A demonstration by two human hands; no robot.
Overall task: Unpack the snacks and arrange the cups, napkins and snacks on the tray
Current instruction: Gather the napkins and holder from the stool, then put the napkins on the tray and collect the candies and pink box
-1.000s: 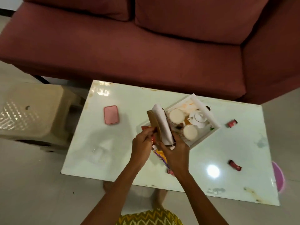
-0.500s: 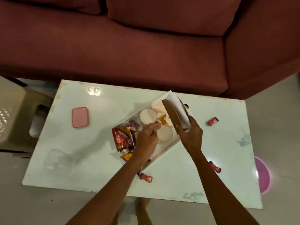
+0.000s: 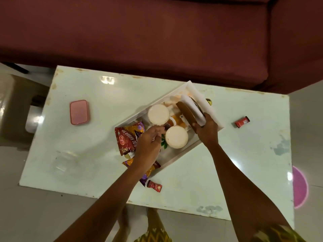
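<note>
Head view: napkin holder (image 3: 190,111), held by both hands over tray's near end a second ago, now at tray's (image 3: 216,119) far end. Right hand (image 3: 207,131) grip closed round its near end, setting it down just beside cups. Left hand (image 3: 150,144) has let go; fingers loosely curled over snack packets (image 3: 129,138) at tray's near-left end, we cannot tell if pinching anything. Two cups (image 3: 158,114) in tray middle. We judge napkins nearly placed. Loose red packet (image 3: 154,186) on bench (image 3: 87,154), outside tray; another (image 3: 242,121) right of it.

White tray (image 3: 178,91), two cream-filled cups (image 3: 158,114) inside, snack packets (image 3: 126,138) left end
</note>
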